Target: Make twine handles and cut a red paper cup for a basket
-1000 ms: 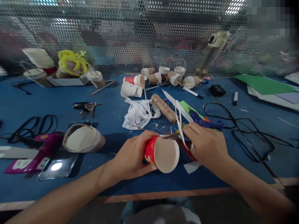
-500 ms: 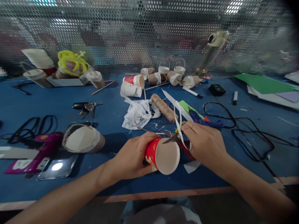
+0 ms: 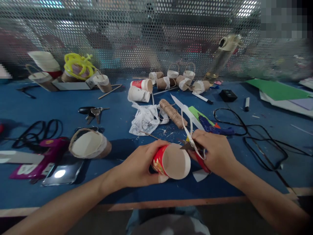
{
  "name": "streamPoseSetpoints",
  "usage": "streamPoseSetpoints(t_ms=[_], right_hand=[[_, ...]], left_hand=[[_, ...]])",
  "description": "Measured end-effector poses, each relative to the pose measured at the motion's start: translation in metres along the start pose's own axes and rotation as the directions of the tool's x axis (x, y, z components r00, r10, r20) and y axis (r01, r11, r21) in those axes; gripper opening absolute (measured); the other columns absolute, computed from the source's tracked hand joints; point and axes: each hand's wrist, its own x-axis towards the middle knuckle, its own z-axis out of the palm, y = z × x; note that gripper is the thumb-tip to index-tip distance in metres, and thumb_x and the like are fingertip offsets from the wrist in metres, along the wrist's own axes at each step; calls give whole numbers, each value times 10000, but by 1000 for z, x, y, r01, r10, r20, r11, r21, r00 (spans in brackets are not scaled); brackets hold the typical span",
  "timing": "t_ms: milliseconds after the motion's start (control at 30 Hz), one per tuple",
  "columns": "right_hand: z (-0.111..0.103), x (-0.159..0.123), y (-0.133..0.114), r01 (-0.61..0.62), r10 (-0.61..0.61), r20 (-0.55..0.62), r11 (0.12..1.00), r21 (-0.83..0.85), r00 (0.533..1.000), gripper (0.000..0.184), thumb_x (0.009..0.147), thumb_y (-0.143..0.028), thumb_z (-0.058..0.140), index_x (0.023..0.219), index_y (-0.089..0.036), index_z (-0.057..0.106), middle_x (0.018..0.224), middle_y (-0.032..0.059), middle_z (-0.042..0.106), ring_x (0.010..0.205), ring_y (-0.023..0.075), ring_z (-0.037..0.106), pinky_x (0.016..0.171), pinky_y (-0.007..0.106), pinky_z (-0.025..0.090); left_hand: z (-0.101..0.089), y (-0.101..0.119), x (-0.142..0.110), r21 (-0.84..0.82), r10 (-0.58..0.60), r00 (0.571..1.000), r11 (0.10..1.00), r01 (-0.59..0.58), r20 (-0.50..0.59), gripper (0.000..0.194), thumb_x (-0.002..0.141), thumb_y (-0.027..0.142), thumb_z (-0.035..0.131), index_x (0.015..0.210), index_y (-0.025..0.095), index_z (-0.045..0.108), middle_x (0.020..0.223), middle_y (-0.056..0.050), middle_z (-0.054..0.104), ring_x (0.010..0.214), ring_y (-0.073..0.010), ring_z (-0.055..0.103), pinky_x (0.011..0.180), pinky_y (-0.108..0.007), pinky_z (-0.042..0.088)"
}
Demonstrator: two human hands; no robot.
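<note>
My left hand (image 3: 144, 163) is wrapped round a red paper cup (image 3: 160, 161), tipped so that its white inside faces me. In my right hand (image 3: 215, 153) are scissors (image 3: 188, 147), their blades close to the cup's upper right rim and a red handle below the fingers. A narrow white strip, the cup's cut rim by its look, curls from the scissors (image 3: 187, 129). Under the right hand lies a small white paper scrap (image 3: 200, 175). Beyond the hands are a roll of brown twine (image 3: 172, 112) and white lace (image 3: 144, 120).
Left are a lace-trimmed cup (image 3: 89, 143), a phone (image 3: 62, 173), a purple glue gun (image 3: 46, 160) and keys (image 3: 94, 112). Several twine-wrapped cups (image 3: 184, 81) and a bottle (image 3: 222, 58) stand along the mesh. A black cable (image 3: 244, 124) and a blue glue gun (image 3: 215, 127) lie right.
The scissors have drawn back slightly to the right, off the cup's opening, and the white strip has swung with them. My left hand still holds the cup, turned a little.
</note>
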Motion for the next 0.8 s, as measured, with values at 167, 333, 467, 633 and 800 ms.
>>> streamPoseSetpoints(t_ms=[167, 333, 467, 633, 800], right_hand=[[-21, 4, -5, -372, 121, 424, 723, 582, 898, 371, 901, -384, 746, 663, -184, 543, 651, -41, 491, 577, 102, 462, 552, 224, 376], [-23, 1, -5, -548, -91, 632, 414, 727, 770, 434, 869, -561, 742, 748, -174, 586, 691, -30, 483, 609, 105, 423, 548, 230, 350], [-20, 0, 0, -592, -211, 675, 346, 728, 707, 428, 846, -566, 770, 831, -163, 625, 722, -13, 538, 622, 113, 464, 567, 232, 395], [-21, -9, 6, -654, -240, 683, 197, 731, 690, 507, 800, -608, 813, 942, -140, 684, 871, 60, 659, 697, 144, 583, 618, 248, 477], [-25, -11, 5, -630, -141, 652, 172, 757, 745, 565, 832, -697, 732, 964, -149, 692, 842, 55, 673, 651, 140, 584, 598, 253, 447]], left_hand=[[-12, 6, -1, -426, -217, 975, 886, 181, -37, 691, 821, 511, 823, 1391, 219, 561, 1180, -147, 750, 1086, -358, 735, 875, -461, 644], [-22, 7, -3, -551, -191, 979, 811, 195, 65, 909, 748, 799, 718, 1411, 191, 589, 1107, -188, 766, 973, -389, 763, 761, -492, 667], [-20, 7, -6, -716, -109, 980, 670, 196, 166, 743, 738, 635, 815, 1325, 221, 624, 1295, -190, 709, 1181, -426, 694, 965, -569, 599], [-24, -11, -7, -721, -109, 991, 693, 24, -71, 792, 669, 838, 693, 1191, 246, 631, 1010, -140, 772, 840, -342, 770, 724, -483, 649], [-37, -22, -22, -351, -89, 995, 934, 67, -47, 967, 590, 1027, 513, 1178, 277, 680, 751, -115, 772, 728, -371, 780, 565, -473, 634]])
